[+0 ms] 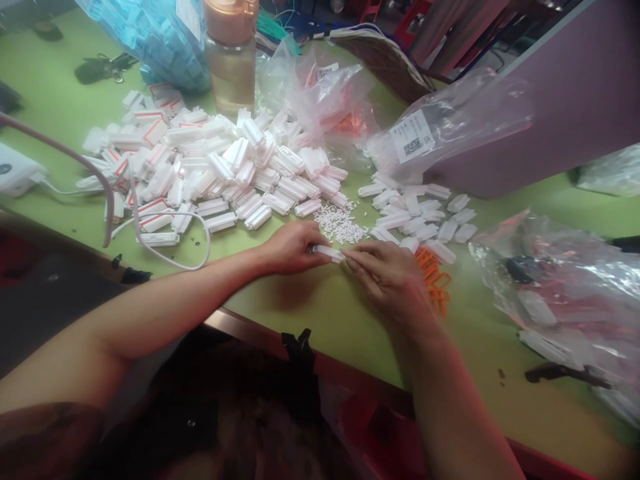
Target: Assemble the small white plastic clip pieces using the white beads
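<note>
A small white plastic piece (328,253) is held in the fingers of my left hand (295,248) above the green table. The fingertips of my right hand (383,273) are pinched together at the piece's right end; whether something tiny is between them is too small to tell. Just beyond both hands lies a heap of tiny white pins (345,223). White housings (225,167) are piled at the back left, and a smaller group of white parts (420,213) lies right of the pins. Orange frames (434,277) lie beside my right hand, partly hidden by it.
A bottle (231,67) and a blue bag (155,40) stand behind the pile. Clear bags (413,137) lie at the back and right, near a grey-purple panel (545,100). A cable (173,265) loops at the left. Black scissors or a similar tool (565,373) lie at the right.
</note>
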